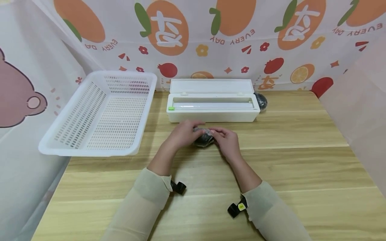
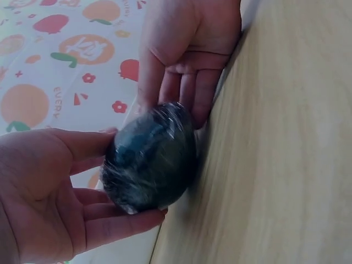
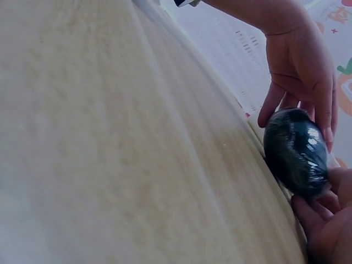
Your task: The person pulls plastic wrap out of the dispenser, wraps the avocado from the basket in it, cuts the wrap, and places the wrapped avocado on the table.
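Observation:
A dark green-black, egg-shaped fruit (image 1: 203, 139) wrapped in clear cling film is between my two hands, just in front of a white film box. My left hand (image 1: 185, 133) holds its left side, thumb and fingers curved around it. From the other end, my right hand (image 1: 227, 141) pinches at the wrapped surface. In the left wrist view the shiny film on the fruit (image 2: 151, 159) shows creases, with the left hand (image 2: 49, 192) below and the right hand (image 2: 190, 49) above. The right wrist view shows the fruit (image 3: 297, 151) close to the wooden tabletop.
The white cling film box (image 1: 212, 116) stands at the back, lid (image 1: 211, 86) raised, a green slider (image 1: 171, 108) at its left. Another dark film-wrapped thing (image 1: 261, 101) sits by its right end. A white perforated basket (image 1: 137, 147) is on the left. A printed curtain (image 1: 199, 63) hangs behind.

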A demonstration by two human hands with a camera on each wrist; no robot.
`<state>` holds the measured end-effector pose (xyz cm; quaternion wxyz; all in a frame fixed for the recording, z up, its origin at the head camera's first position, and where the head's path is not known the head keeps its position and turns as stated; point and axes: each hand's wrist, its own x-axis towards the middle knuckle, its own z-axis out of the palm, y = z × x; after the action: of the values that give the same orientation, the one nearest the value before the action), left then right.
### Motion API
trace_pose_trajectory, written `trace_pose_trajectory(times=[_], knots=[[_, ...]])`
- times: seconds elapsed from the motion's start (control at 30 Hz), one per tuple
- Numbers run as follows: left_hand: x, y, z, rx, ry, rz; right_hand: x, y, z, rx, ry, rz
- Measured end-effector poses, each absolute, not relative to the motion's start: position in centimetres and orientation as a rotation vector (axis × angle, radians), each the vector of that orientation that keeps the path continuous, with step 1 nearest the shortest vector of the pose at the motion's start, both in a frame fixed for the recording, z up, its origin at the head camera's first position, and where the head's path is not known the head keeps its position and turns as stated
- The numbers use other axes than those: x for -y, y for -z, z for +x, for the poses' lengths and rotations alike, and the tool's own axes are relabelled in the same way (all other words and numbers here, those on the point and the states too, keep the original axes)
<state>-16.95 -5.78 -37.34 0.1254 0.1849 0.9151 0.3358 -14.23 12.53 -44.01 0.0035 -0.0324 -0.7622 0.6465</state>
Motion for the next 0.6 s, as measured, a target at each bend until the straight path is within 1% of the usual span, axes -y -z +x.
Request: trace_pose_trajectory(times=[0.13, 0.2, 0.43, 0.6], knots=[[5.5, 37.5, -16.7, -2.666, -0.923, 0.54, -12.7, 44.3, -14.1, 2.282, -2.0, -0.168], [5.4, 37.6, -16.6, -2.664, -0.895, 0.546, -12.7, 44.3, -14.1, 2.293, -1.923, -0.151], [4.9, 37.8, -16.0, -2.777, -0.692, 0.763, -12.6, 44.3, -14.1, 2.324, -1.806, -0.099], [4.4, 38.2, -15.8, -2.723, -0.759, 0.74, -12.8, 44.4, -14.0, 2.266, -1.894, 0.006]])
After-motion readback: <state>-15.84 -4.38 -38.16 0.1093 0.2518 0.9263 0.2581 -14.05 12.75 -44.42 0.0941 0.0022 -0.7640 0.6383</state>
